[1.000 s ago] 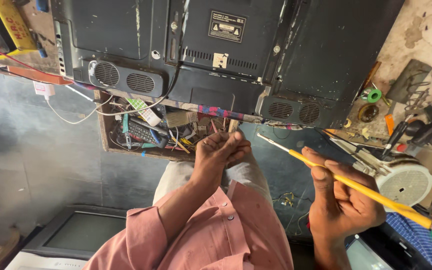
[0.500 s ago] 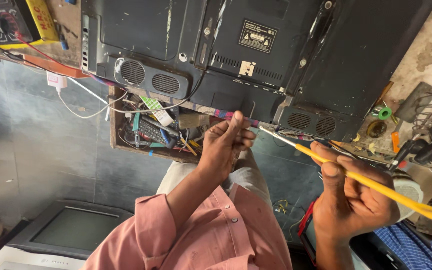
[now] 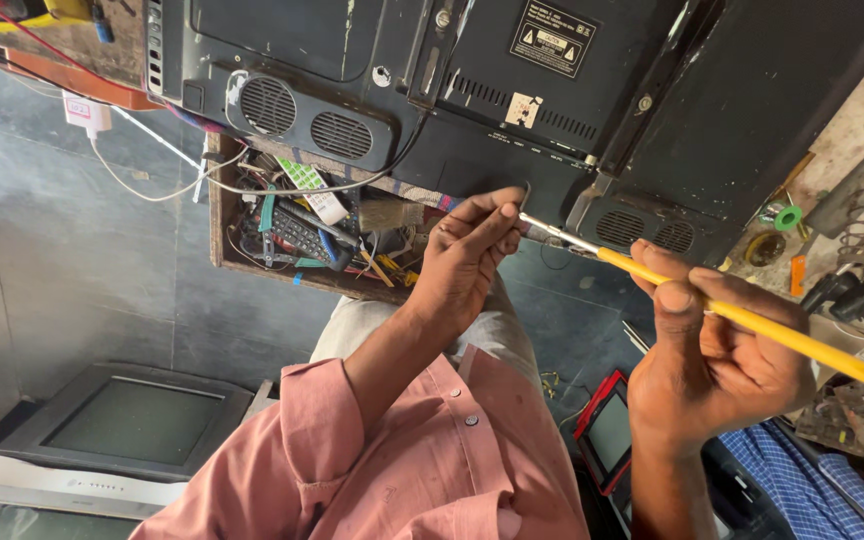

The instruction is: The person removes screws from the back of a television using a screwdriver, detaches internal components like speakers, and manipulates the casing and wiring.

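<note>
Steadying metal tip of long yellow screwdriver [image 3: 742,318] with left hand [image 3: 467,255] fingertips pinched narrow at black TV back panel [image 3: 512,90] lower edge; right hand [image 3: 717,365] wraps yellow shaft, aligning it. Open tool drawer [image 3: 317,225] sits just beside.

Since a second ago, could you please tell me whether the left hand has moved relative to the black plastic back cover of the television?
Yes. The left hand has risen towards the black back cover, fingertips now at its lower edge, touching the yellow-handled screwdriver's metal tip.
</note>
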